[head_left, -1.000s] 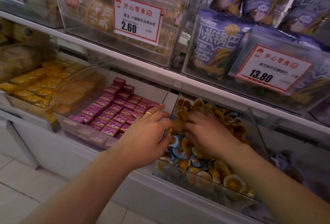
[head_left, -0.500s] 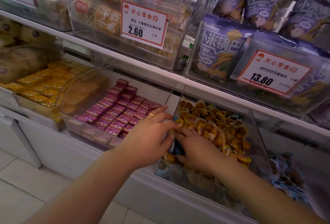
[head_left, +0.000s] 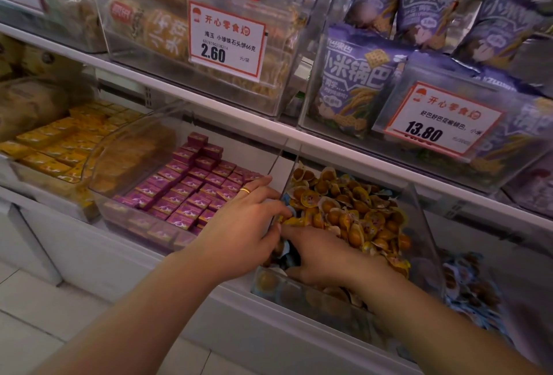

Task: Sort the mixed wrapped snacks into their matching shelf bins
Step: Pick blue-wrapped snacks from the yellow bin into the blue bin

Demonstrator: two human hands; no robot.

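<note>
A clear bin (head_left: pixel 311 300) on the lower shelf holds a heap of round yellow-wrapped snacks (head_left: pixel 353 216). A few blue-wrapped snacks (head_left: pixel 288 258) show at its front left corner. My left hand (head_left: pixel 242 231), with a gold ring, reaches over the bin's left wall, and its curled fingertips are hidden among the snacks. My right hand (head_left: pixel 324 258) lies palm down inside the bin. Its fingers stretch left toward the left hand and the yellow heap sits behind it. Whether either hand has hold of a snack is hidden.
Left of the bin are a bin of small purple boxes (head_left: pixel 191 189) and one of yellow boxes (head_left: pixel 57 150). To the right is a bin of blue-wrapped snacks (head_left: pixel 469 285). The upper shelf carries purple bags (head_left: pixel 353 75), biscuit packs and price tags (head_left: pixel 227 39).
My right hand has slid toward the bin's front and piled the yellow snacks to the back and right, which uncovered blue ones at the front left. My left hand stayed at the bin wall.
</note>
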